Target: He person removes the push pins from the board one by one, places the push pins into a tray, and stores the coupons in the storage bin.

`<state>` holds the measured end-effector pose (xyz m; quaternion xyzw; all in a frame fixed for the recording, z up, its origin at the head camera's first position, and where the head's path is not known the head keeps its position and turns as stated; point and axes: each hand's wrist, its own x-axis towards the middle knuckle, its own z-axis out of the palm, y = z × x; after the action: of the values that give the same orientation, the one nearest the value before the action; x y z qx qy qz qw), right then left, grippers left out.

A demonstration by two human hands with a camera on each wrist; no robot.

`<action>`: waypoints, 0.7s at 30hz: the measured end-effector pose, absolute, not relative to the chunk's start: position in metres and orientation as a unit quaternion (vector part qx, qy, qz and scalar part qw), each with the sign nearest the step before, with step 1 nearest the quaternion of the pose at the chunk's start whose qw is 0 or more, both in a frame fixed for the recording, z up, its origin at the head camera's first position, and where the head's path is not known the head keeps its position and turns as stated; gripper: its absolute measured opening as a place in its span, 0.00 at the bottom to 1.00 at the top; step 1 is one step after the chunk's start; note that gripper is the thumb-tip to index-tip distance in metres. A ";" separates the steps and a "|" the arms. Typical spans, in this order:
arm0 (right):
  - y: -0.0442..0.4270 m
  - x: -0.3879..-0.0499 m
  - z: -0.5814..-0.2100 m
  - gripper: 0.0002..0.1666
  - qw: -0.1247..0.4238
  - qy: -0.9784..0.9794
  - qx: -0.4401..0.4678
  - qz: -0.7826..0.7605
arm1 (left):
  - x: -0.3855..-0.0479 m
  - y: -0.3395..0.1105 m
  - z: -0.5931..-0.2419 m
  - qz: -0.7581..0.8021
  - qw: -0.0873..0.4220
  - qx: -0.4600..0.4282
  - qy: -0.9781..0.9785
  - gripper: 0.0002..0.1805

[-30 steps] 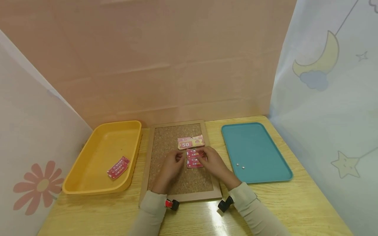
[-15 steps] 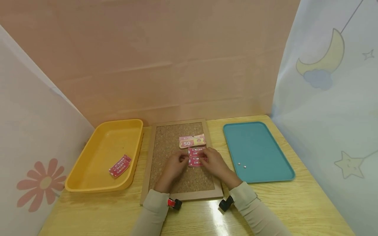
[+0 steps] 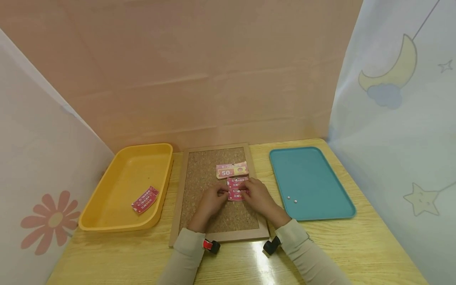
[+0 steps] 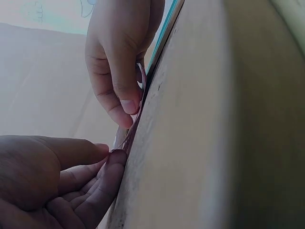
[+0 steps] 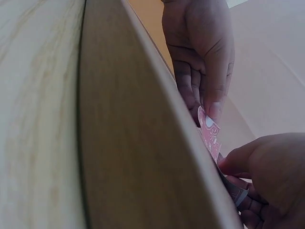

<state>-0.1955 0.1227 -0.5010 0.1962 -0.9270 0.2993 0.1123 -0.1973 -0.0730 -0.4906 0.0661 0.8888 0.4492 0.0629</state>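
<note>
On a wood-framed corkboard (image 3: 199, 170), my left hand (image 3: 211, 201) pinches the left edge of a small red paper coupon (image 3: 233, 195). From the other side my right hand (image 3: 261, 198) holds the same coupon (image 5: 209, 136) by its right part, the thumb near a small shiny spot that looks like a pin. In the left wrist view the paper bends up between the right hand's thumb and fingers. Just above it lies another red coupon (image 3: 232, 183), overlapped or touching. A larger pink-and-yellow coupon (image 3: 225, 173) with a pin at its top sits higher on the board.
Left of the board stands a yellow tray (image 3: 121, 178) with several red coupons (image 3: 145, 200) in it. On the right, a flat teal tray (image 3: 313, 182) bears small shiny pins (image 3: 295, 201). All stand on a wooden table (image 3: 370, 241) between cloth walls.
My left hand has moved right to the coupon's left edge and now pinches it. The right hand stays at the coupon's right part. The view has shifted slightly.
</note>
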 end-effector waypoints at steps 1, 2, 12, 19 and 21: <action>0.123 -0.195 -0.500 0.06 0.113 -0.927 0.197 0.298 | -0.198 -0.073 -0.491 0.450 0.063 0.065 0.888 0.08; 0.122 -0.195 -0.500 0.06 0.114 -0.928 0.198 0.296 | -0.198 -0.073 -0.492 0.451 0.063 0.064 0.888 0.08; 0.121 -0.194 -0.499 0.04 0.111 -0.933 0.191 0.283 | -0.198 -0.074 -0.494 0.455 0.066 0.060 0.886 0.07; 0.118 -0.194 -0.497 0.04 0.120 -0.937 0.189 0.268 | -0.200 -0.077 -0.497 0.465 0.075 0.061 0.880 0.07; 0.117 -0.194 -0.497 0.05 0.118 -0.939 0.182 0.265 | -0.200 -0.077 -0.497 0.467 0.077 0.060 0.879 0.07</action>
<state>-0.1942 0.1172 -0.4967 0.1825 -0.9394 0.2651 0.1183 -0.2004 -0.0774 -0.4967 0.0595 0.8792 0.4666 0.0766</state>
